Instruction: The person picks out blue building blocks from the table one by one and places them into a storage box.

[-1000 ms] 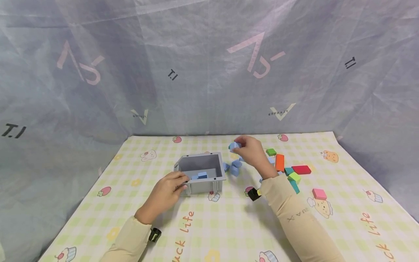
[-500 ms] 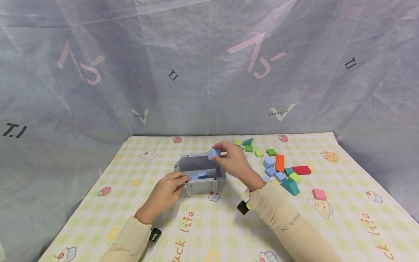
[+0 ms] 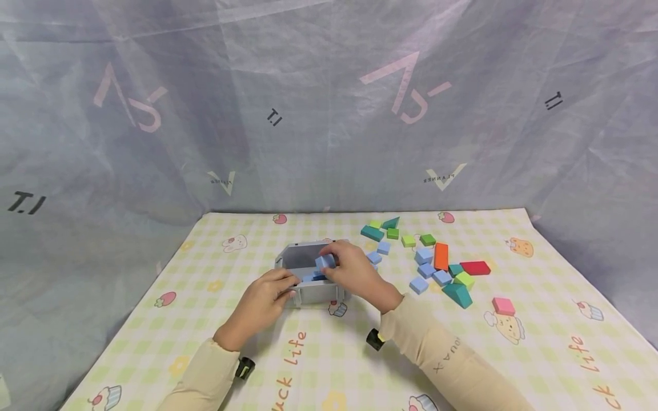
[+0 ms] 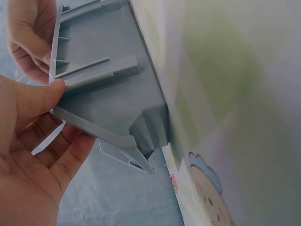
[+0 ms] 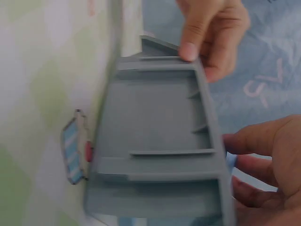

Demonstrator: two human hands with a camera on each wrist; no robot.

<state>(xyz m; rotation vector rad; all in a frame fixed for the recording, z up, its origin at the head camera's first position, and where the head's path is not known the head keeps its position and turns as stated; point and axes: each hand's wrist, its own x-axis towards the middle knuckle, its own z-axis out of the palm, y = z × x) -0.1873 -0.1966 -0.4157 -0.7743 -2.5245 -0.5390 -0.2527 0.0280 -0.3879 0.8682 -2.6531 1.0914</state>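
Note:
A grey plastic bin (image 3: 316,294) stands on the checked tablecloth. My left hand (image 3: 269,291) grips its near rim at the left corner; in the left wrist view the thumb (image 4: 51,93) lies on the outside and the fingers go over the rim to the inside. Inside the bin lie a few light blue blocks (image 3: 308,278). Over the bin's opening, my right hand (image 3: 354,274) pinches a light blue block (image 3: 325,262) between thumb and fingers. In the right wrist view the right hand (image 5: 268,165) is beside the rim, and the bin's wall hides most of the block.
Right of the bin lie loose light blue blocks (image 3: 424,255), an orange block (image 3: 441,256), a red block (image 3: 475,268) and a pink block (image 3: 503,306). Green blocks (image 3: 428,240) and teal blocks (image 3: 457,295) lie among them. A grey curtain (image 3: 329,114) hangs behind the table.
My right hand has carried the light blue block leftward from over the pile and lowered it into the bin's opening. The left hand stays on the rim.

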